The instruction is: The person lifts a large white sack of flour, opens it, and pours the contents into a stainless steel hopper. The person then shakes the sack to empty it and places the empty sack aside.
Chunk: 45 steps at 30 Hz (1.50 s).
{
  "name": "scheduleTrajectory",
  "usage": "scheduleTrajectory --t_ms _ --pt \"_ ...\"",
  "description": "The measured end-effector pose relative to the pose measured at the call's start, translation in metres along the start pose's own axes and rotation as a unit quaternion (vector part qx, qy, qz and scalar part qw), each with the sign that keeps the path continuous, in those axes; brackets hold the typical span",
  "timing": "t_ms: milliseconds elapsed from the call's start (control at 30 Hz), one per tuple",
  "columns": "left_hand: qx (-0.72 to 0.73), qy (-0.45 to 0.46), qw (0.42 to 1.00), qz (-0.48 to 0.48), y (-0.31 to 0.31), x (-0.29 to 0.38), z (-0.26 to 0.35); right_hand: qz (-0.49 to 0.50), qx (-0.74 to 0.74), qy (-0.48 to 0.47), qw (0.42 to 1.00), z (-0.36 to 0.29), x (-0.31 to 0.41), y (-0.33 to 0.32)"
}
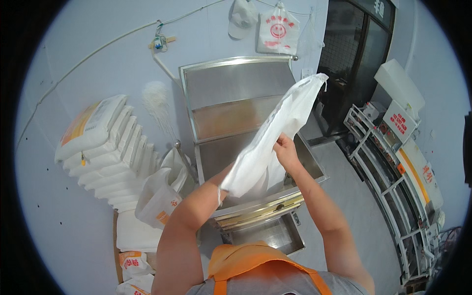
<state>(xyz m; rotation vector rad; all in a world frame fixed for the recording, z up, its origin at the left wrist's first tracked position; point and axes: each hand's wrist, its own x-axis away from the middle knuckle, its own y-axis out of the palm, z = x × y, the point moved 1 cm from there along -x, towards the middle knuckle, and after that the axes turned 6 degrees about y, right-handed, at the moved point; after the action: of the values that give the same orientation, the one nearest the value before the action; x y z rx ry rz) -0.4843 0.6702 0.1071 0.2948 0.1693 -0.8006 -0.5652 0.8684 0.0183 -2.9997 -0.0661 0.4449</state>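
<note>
A large white woven sack [258, 158] is held up before me, tilted from lower left to upper right. My right hand [287, 153] grips its side near the middle, fingers closed on the fabric. My left forearm reaches behind or into the sack, which hides my left hand. Below and behind the sack stands an open stainless-steel bin [317, 169] with its lid [236, 84] raised against the wall. The sack covers much of the bin's inside, so what lies there cannot be told.
Stacked full white sacks [107, 158] rise at the left, beside open sacks [158, 199]. A lower metal tray [265, 234] juts out near me. A metal-framed machine [391, 191] runs along the right wall, near a dark glass door [354, 55]. A plastic bag [278, 33] and a cap [243, 18] hang above.
</note>
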Motion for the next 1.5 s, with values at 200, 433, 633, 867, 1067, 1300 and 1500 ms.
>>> scheduleTrajectory --t_ms 200,433,633,867,1067,1300,1500 --pt "-0.280 -0.008 0.952 0.122 -0.038 -0.026 -0.023 -0.012 -0.121 0.031 0.992 -0.057 0.032 0.017" --pt "-0.432 0.095 0.884 0.151 -0.093 -0.028 -0.024 0.009 0.247 -0.064 0.967 -0.079 0.037 -0.022" --pt "-0.535 0.043 0.791 0.294 -0.205 -0.008 0.020 0.187 0.407 -0.020 0.894 -0.057 0.054 -0.135" --pt "-0.576 0.119 0.756 0.287 -0.154 -0.022 0.102 0.155 0.218 -0.072 0.961 -0.149 0.025 -0.143" --pt "-0.785 -0.024 0.608 0.118 -0.147 -0.017 0.018 0.019 0.596 0.046 0.801 -0.025 0.072 -0.140" --pt "-0.705 0.029 0.643 0.298 -0.135 -0.023 0.124 0.154 0.225 -0.050 0.961 -0.167 0.039 -0.158" --pt "-0.797 0.011 0.585 0.151 -0.135 -0.036 0.041 0.156 0.566 0.006 0.810 -0.067 0.072 -0.181"
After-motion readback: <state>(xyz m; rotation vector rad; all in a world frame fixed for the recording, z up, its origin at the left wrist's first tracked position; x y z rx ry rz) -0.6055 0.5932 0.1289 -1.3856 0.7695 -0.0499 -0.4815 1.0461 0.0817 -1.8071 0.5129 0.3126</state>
